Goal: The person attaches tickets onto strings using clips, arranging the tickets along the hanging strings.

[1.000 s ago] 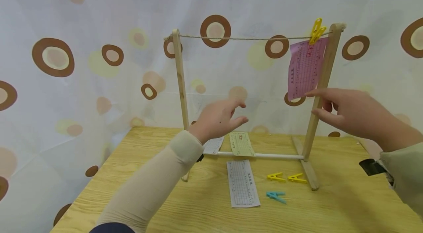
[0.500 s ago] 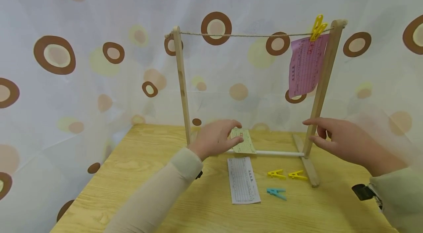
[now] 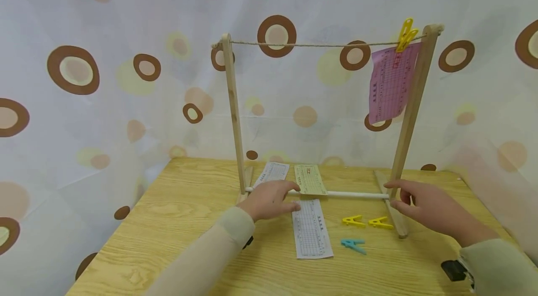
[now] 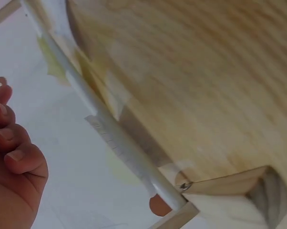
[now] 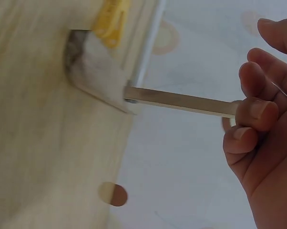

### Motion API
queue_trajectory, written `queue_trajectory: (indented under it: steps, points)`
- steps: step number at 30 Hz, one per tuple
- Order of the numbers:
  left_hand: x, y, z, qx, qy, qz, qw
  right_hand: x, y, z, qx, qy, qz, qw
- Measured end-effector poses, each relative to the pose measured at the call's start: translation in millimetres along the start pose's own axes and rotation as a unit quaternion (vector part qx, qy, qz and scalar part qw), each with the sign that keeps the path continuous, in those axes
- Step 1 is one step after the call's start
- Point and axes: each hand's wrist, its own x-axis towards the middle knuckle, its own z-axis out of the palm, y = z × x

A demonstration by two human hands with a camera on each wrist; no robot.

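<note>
My left hand (image 3: 269, 199) hovers with thumb and forefinger apart, just left of a yellow printed slip (image 3: 311, 181) and a white printed slip (image 3: 313, 235). Behind it lies another white slip (image 3: 274, 171), partly covered. Beside the rack's right post is my right hand (image 3: 428, 208), bent loosely and holding nothing. Two yellow clothespins (image 3: 354, 221) and a blue clothespin (image 3: 353, 245) lie on the table. A pink slip (image 3: 391, 86) hangs from the string, clipped by yellow clothespins (image 3: 406, 38). The left wrist view shows relaxed left fingers (image 4: 19, 143); curled right fingers (image 5: 258, 114) appear in the right wrist view.
A wooden rack stands on the table (image 3: 180, 221), with a left post (image 3: 234, 114), a right post (image 3: 409, 114) and a string (image 3: 311, 45) between their tops. A white rod (image 3: 357, 195) joins the posts low down. A dotted curtain (image 3: 126, 16) hangs behind.
Both hands have come down from mid-height toward the table, the right one along the post. The slips and clothespins have stayed in place.
</note>
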Motion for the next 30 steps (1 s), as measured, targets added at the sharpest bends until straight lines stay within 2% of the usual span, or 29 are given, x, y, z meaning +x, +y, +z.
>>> queue_trajectory:
  steps: [3,10,13,21,30]
  points:
    - [-0.4,-4.4,6.5,-0.006,-0.022,-0.009,0.9997,-3.2,6,9,0.017,-0.024,0.012,0.9995]
    - [2.5,-6.1,16.2,-0.005,-0.084,-0.056,0.9949,-8.9,19,30,0.063,-0.081,0.035,0.9941]
    - [4.9,-7.1,20.2,0.007,-0.090,-0.056,0.9943,-10.4,24,38,0.076,-0.105,0.042,0.9907]
    - [9.1,-13.0,32.0,0.016,-0.102,-0.070,0.9922,-13.7,32,52,0.095,-0.126,0.049,0.9863]
    - [9.1,-12.1,36.1,0.033,-0.115,-0.083,0.9893,-12.3,34,55,0.077,-0.137,0.064,0.9855]
